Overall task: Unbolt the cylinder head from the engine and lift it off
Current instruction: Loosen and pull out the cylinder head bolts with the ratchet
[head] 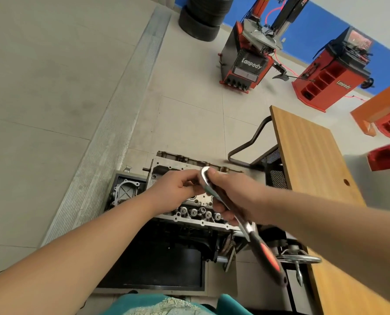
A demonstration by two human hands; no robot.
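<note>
The right hand [229, 196] is wrapped around the shaft of a ratchet wrench [244, 223], fingers curled under it just behind the chrome head, which points up and away from the person. The wrench's black and orange grip slants down toward the lower right, free of the hand. The left hand [178, 189] meets it from the other side, fingertips pinched together at the underside of the ratchet head; what they hold there, if anything, is hidden.

Both hands hover over the cylinder head [189, 208], which sits on top of the engine [166, 253] on a stand directly below. A row of bolt heads and round valve parts shows along its near edge, beneath the hands. A wooden table [312, 151] stands just to the right of the engine. Farther back on the tiled floor [53, 110] are a red tyre changer [246, 62], a red wheel balancer [330, 78] and a stack of tyres [205, 17] by the blue wall.
</note>
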